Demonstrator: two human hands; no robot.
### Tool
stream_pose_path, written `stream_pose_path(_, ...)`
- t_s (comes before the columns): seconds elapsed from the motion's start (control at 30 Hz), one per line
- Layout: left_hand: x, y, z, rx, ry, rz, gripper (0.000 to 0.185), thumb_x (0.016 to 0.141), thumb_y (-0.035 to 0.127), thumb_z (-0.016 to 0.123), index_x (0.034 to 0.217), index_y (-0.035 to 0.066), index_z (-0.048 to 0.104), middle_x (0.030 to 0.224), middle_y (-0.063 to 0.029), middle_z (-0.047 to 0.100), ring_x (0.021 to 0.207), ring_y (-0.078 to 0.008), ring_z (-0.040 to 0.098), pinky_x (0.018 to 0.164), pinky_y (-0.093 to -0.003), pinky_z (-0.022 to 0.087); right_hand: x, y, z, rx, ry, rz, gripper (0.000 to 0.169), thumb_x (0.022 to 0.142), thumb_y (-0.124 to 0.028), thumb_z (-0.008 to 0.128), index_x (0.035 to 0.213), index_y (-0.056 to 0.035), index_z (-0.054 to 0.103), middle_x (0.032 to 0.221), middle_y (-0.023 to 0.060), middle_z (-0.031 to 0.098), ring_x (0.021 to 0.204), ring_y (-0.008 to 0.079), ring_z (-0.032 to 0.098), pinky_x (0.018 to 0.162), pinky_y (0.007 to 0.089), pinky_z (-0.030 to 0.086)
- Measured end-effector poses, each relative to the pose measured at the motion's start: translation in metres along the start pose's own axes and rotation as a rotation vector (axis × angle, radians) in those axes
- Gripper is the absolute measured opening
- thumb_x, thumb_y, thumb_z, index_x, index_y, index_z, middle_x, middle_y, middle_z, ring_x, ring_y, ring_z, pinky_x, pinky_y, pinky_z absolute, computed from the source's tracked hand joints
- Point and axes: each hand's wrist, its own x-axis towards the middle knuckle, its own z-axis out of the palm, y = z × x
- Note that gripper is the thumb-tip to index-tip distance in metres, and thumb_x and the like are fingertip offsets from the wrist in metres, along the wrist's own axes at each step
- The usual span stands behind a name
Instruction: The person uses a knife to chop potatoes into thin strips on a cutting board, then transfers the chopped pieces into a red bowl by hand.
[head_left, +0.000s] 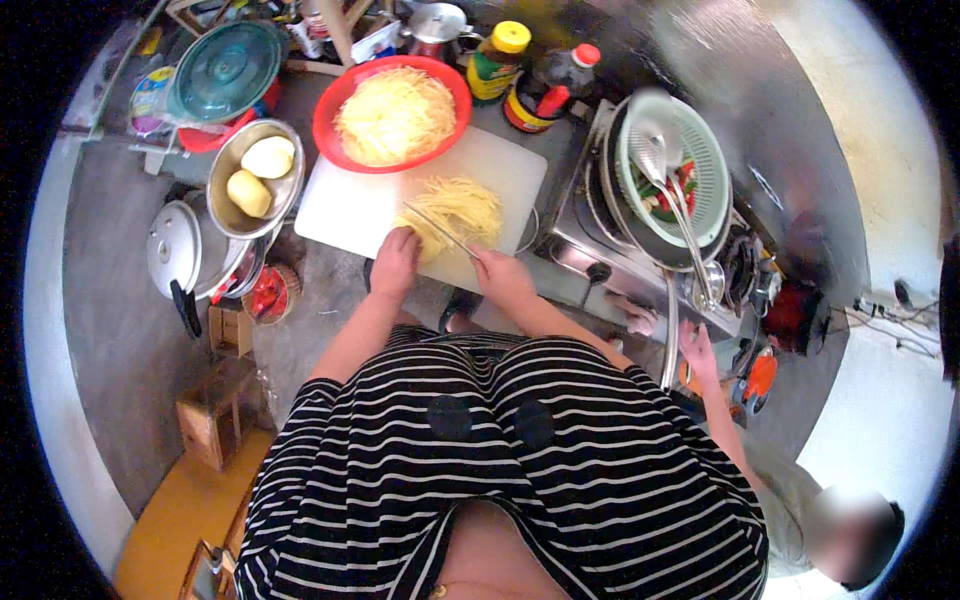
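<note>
On a white cutting board (345, 202) lies a pile of shredded potato (465, 206). My right hand (501, 276) grips the handle of a kitchen knife (441, 229), whose blade points up and left across the potato. The fingers of my left hand (397, 259) are bent onto the potato at the pile's lower left, beside the blade; part of what they press is hidden. A red plastic basket (324, 124) full of potato shreds (397, 112) rests over the board's far edge. To the left, a steel bowl (217, 180) holds two peeled potatoes (259, 176).
Right of the board, a gas stove (574, 255) bears a pan with a green colander (712, 157), peppers and metal ladles. Bottles (499, 64) stand behind the board. A pressure cooker (176, 244) is at left. Another person's hand (697, 349) reaches near the stove's front.
</note>
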Motion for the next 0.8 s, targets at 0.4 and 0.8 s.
stream_pose_path(0.4,-0.002,-0.002,0.001,-0.077,0.014,-0.127,0.025,0.08,0.008,0.064,0.104,0.002,0.06,0.113,-0.0158,0.056,0.112,-0.0367,0.052,0.097,-0.0429,0.045,0.011,-0.036,-0.001,-0.135,-0.214,0.0,0.028,0.096,-0.021,0.047,0.122,-0.0105,0.053,0.093,0.0208,0.067,0.084,0.0399,0.066,0.072,0.0503,0.053)
stream_pose_path(0.8,-0.002,-0.011,0.005,-0.081,-0.059,-0.147,0.023,0.081,0.011,0.063,0.102,0.002,0.059,0.118,-0.013,0.056,0.116,-0.0323,0.051,0.1,-0.0397,0.044,0.043,-0.047,-0.014,-0.085,-0.302,-0.001,0.028,0.096,-0.025,0.044,0.113,-0.006,0.056,0.089,0.0245,0.066,0.083,0.045,0.063,0.073,0.0543,0.049)
